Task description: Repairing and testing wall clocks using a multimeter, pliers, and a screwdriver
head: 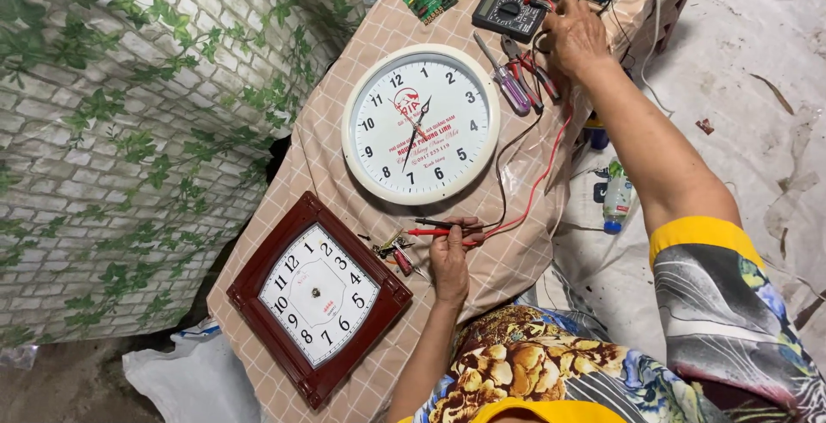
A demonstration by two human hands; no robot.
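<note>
Checked-cloth table point(516, 268) w/ round clock point(421, 123), square clock point(318, 296), multimeter point(508, 15), screwdrivers point(508, 79).

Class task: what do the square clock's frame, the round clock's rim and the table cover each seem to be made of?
Square clock's frame: dark red-brown, glossy, likely varnished wood or wood-look plastic. Round clock's rim: smooth, white, evenly moulded, probably plastic. Table cover: checked beige cloth, soft, since it folds over the edge.

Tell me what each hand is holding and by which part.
The left hand grips the red and black probes by their handles. The right hand rests beside the multimeter; whether it holds anything cannot be told.
</note>
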